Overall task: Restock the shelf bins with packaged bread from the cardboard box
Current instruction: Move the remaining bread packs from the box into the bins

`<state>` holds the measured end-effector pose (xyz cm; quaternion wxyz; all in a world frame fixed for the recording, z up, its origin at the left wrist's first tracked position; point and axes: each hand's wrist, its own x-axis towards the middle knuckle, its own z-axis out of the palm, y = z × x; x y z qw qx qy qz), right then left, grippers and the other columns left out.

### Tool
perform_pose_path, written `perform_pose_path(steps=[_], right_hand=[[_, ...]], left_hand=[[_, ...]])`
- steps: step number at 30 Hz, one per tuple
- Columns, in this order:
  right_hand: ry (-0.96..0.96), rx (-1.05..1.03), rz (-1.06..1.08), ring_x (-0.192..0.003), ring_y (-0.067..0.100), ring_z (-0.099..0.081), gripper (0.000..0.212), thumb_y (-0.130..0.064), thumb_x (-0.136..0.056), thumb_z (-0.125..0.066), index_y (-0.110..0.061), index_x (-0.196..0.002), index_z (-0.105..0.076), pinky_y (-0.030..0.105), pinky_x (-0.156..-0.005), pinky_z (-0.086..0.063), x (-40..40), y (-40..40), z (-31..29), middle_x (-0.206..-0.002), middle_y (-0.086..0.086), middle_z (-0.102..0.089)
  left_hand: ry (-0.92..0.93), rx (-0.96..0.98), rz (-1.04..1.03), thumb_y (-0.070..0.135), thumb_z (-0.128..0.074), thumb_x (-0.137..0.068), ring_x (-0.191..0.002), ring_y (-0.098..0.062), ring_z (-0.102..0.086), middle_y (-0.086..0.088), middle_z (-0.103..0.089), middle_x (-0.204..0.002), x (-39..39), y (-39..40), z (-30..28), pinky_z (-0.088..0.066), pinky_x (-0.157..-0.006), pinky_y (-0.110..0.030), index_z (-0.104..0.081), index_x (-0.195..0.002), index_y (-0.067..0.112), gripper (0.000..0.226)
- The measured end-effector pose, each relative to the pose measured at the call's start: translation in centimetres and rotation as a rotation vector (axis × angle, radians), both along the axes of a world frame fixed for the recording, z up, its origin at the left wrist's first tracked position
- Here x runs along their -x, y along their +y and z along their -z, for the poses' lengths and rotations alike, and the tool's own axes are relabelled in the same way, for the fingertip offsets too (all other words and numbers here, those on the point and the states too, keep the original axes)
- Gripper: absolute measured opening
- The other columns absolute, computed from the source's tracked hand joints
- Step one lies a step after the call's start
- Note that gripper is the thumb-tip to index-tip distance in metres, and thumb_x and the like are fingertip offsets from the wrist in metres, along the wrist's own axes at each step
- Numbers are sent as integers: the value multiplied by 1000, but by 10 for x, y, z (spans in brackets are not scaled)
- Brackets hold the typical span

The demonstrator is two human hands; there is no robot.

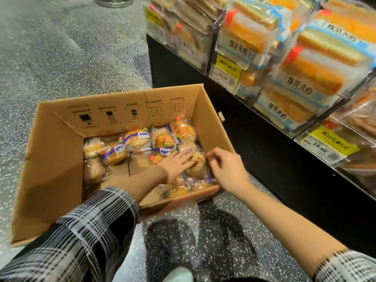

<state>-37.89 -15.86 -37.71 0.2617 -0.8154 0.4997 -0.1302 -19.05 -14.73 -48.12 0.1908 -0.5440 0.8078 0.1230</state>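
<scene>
Black-and-white plaid sleeves [85, 231], pushed up both forearms; bare hands; a pale shoe toe [179, 275] below

1. My left hand [176, 162] lies flat, fingers straight, on a wrapped bun [195, 164] at the right end of the cardboard box [50, 159].
2. My right hand [225, 167] hovers at the box's right wall, fingers curled, pinching that bun's wrapper edge.
3. More packaged buns [138, 139] line the box bottom.
4. The box sits on speckled floor [50, 58] beside clear shelf bins [284, 82] of sliced bread with yellow price tags [226, 71].
</scene>
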Motion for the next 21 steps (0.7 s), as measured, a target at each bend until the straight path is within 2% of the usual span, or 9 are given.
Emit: perform_pose_path(steps=[4, 7, 9, 11, 13, 15, 17, 19, 21], right_hand=[[1, 23, 17, -82, 15, -63, 18, -19, -94, -49, -20, -103, -66, 35, -76, -52, -1, -2, 2, -94, -3, -70], [-16, 37, 25, -74, 15, -62, 17, -19, -94, -50, -19, -101, -65, 34, -70, -52, 0, -2, 2, -88, -1, -69], [-25, 45, 26, -72, 16, -61, 17, -19, -93, -50, -18, -101, -65, 35, -69, -52, 1, -2, 2, -85, 0, -69], [-33, 42, 21, -70, 16, -61, 16, -18, -93, -50, -18, -102, -64, 36, -67, -53, 0, -1, 1, -83, -1, -67], [-43, 43, 10, -71, 15, -60, 17, -17, -91, -52, -19, -104, -63, 36, -68, -53, 1, -2, 1, -82, -3, -67], [-47, 46, -11, -81, 13, -61, 22, -19, -89, -55, -21, -110, -61, 37, -75, -53, 1, -1, 1, -91, -5, -66], [-38, 49, -45, -96, 10, -57, 35, -25, -86, -61, -24, -120, -56, 36, -84, -52, 1, -1, 1, -105, -8, -61], [-32, 57, -76, -112, 9, -50, 52, -35, -82, -66, -27, -131, -48, 34, -93, -48, 0, -2, -2, -120, -8, -53], [-38, 52, -126, -122, 8, -42, 68, -45, -78, -70, -27, -138, -41, 30, -101, -39, 0, -3, -7, -131, -8, -47]], left_hand=[[-24, 61, 37, 48, -72, -75, -147, -29, 8, -1, 5, -158, -4, -11, 7, 2, -120, -45, -5, -153, 21, 106], [212, 203, -41, 29, -64, -88, -140, -21, -27, -2, -33, -152, -9, -17, 7, -12, -117, -33, -38, -144, 22, 61], [379, 234, -111, 23, -58, -93, -127, -20, -42, 0, -47, -139, -10, -17, 1, -27, -110, -32, -53, -134, 22, 42], [500, 159, -177, 21, -53, -95, -123, -19, -47, 2, -49, -137, -13, -16, -9, -37, -103, -31, -58, -129, 22, 34], [638, 17, -264, 22, -48, -98, -131, -14, -41, 6, -39, -147, -18, -13, -22, -34, -107, -30, -58, -130, 20, 33], [794, -86, -349, 36, -42, -99, -132, -9, -39, 6, -37, -150, -26, -9, -38, -30, -110, -29, -58, -129, 16, 40], [896, -121, -461, 46, -37, -96, -107, -7, -56, -1, -61, -120, -33, -2, -59, -39, -96, -26, -64, -113, 8, 49], [1000, -155, -513, 36, -39, -99, -76, 1, -55, 3, -60, -86, -37, 6, -81, -41, -77, -17, -63, -88, 9, 37], [1033, -193, -474, 34, -40, -99, -75, -1, -54, -2, -60, -84, -39, 11, -99, -44, -74, -16, -63, -88, 5, 38]])
